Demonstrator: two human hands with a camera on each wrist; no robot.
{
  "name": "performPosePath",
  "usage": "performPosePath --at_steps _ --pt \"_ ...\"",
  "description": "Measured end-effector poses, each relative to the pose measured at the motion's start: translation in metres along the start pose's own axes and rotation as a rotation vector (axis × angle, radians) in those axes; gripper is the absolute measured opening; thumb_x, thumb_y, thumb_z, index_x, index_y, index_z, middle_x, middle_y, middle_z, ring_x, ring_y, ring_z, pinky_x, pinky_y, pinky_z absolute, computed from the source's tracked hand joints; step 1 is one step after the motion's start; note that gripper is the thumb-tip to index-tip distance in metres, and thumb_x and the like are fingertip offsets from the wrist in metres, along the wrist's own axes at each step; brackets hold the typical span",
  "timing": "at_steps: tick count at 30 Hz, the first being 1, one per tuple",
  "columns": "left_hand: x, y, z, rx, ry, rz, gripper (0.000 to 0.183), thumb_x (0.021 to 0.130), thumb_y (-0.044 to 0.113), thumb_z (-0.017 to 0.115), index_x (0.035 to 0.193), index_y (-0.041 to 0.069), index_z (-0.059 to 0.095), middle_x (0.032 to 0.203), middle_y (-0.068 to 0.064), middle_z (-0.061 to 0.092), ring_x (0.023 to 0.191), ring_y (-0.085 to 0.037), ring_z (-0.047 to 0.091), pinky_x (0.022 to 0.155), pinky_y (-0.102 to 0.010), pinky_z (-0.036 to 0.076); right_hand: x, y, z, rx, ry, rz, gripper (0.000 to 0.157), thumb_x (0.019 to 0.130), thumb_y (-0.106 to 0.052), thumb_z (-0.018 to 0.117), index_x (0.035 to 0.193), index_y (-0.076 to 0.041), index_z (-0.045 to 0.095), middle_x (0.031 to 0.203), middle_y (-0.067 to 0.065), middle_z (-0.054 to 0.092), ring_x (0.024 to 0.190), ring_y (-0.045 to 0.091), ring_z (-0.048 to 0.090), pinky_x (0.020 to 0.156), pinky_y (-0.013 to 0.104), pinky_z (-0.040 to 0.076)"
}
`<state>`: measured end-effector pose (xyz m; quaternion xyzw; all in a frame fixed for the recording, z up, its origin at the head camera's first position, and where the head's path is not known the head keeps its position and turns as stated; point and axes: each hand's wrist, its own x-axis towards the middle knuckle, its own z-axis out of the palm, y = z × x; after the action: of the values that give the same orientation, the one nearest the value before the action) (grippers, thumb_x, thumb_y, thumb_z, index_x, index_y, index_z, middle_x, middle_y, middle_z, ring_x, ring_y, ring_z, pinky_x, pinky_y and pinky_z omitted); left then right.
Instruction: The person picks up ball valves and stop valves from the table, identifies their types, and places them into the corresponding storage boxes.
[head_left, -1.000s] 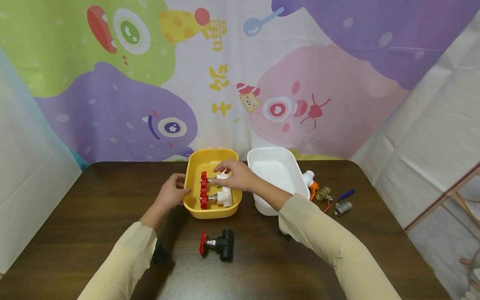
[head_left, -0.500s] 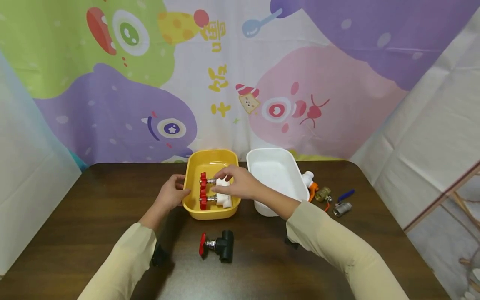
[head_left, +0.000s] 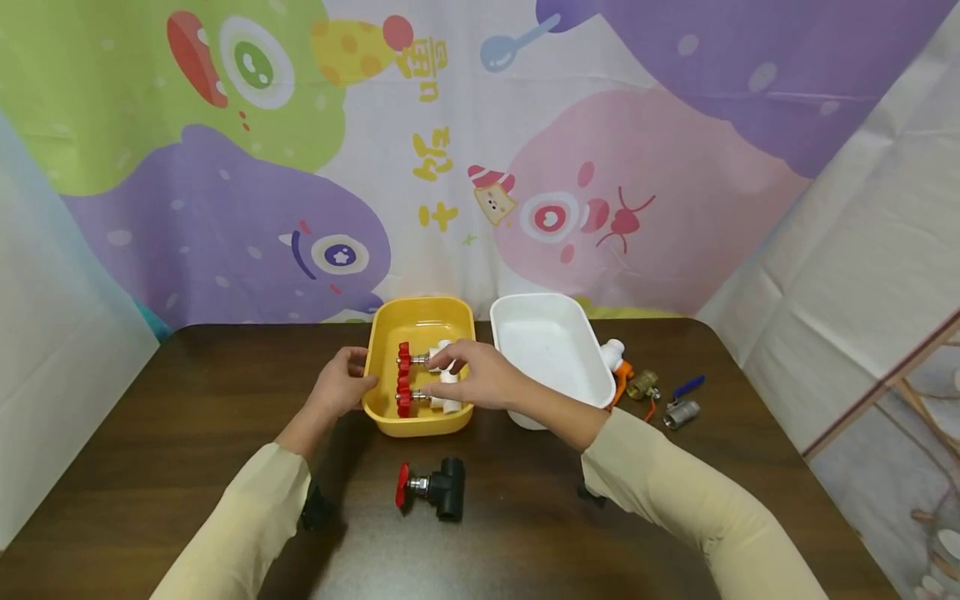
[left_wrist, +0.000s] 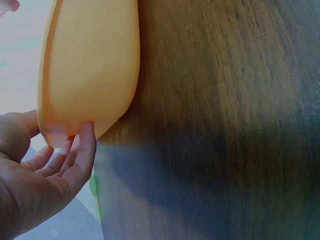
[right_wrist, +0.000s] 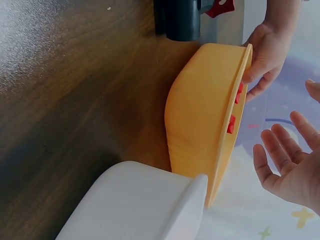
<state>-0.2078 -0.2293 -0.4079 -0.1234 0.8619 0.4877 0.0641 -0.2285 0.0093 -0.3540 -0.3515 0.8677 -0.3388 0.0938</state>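
My left hand (head_left: 339, 385) grips the left rim of a yellow plastic tray (head_left: 418, 428), thumb over the edge and fingers against its outer wall, as the left wrist view also shows. Inside the tray lie two stop valves with red handwheels and white tee bodies, a far valve (head_left: 404, 358) and a near valve (head_left: 405, 398), side by side. Over the tray's right side hovers my right hand (head_left: 486, 375), partly hiding the white bodies. In the right wrist view its fingers (right_wrist: 277, 150) are spread and loosely bent, with nothing between them.
A black tee valve with a red handwheel (head_left: 448, 490) lies in front of the yellow tray. A white tray (head_left: 542, 333) stands to the right. Beyond it are an orange-handled valve (head_left: 622, 375), a brass valve (head_left: 642, 385) and a steel ball valve (head_left: 682, 414) with a blue lever.
My right hand has drawn slightly rightward and toward me over the tray. The left hand keeps its hold on the rim, and the valves stay in place.
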Motion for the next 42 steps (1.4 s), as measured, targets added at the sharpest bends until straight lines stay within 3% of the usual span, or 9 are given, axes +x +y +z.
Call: performPosePath --at_steps 11,18,22,28,42 --pt "0.000 0.000 0.000 0.005 0.002 0.005 0.054 0.093 0.012 0.055 0.139 0.002 0.029 0.121 -0.025 0.047 0.099 -0.035 0.060 0.074 -0.037 0.059 -0.014 -0.002 -0.001 0.024 0.011 -0.012 0.038 0.078 -0.037 0.073 0.109 -0.016 0.067 0.105 -0.002 0.066 0.098 0.022 0.060 0.086 0.037 0.052" --pt "0.000 0.001 -0.001 0.018 0.004 -0.002 0.054 0.092 0.012 0.055 0.139 0.003 0.030 0.121 -0.025 0.047 0.100 -0.035 0.059 0.075 -0.037 0.059 -0.024 -0.005 0.000 -0.002 0.006 -0.023 0.040 0.078 -0.039 0.073 0.110 -0.015 0.068 0.103 0.000 0.067 0.095 0.018 0.059 0.080 0.027 0.050" --pt "0.000 0.001 -0.001 0.015 0.001 -0.013 0.053 0.093 0.012 0.055 0.139 0.004 0.030 0.122 -0.024 0.047 0.100 -0.035 0.059 0.075 -0.036 0.058 -0.029 -0.004 0.003 0.003 0.004 -0.054 0.039 0.078 -0.036 0.073 0.108 -0.012 0.068 0.102 0.001 0.067 0.093 0.018 0.059 0.080 0.032 0.052" --pt "0.001 0.000 -0.001 0.012 -0.004 -0.011 0.053 0.093 0.012 0.055 0.139 0.003 0.029 0.122 -0.025 0.046 0.100 -0.035 0.059 0.075 -0.036 0.059 -0.036 -0.002 0.007 0.001 -0.005 -0.071 0.035 0.078 -0.033 0.074 0.105 -0.012 0.068 0.100 0.000 0.067 0.093 0.018 0.059 0.075 0.027 0.052" --pt "-0.001 0.002 0.000 0.012 -0.011 -0.008 0.054 0.093 0.012 0.054 0.140 0.003 0.029 0.123 -0.026 0.046 0.102 -0.036 0.058 0.077 -0.038 0.058 -0.048 0.005 0.021 0.040 -0.071 -0.075 0.038 0.079 -0.034 0.074 0.109 -0.012 0.066 0.103 0.003 0.067 0.094 0.019 0.061 0.082 0.038 0.054"
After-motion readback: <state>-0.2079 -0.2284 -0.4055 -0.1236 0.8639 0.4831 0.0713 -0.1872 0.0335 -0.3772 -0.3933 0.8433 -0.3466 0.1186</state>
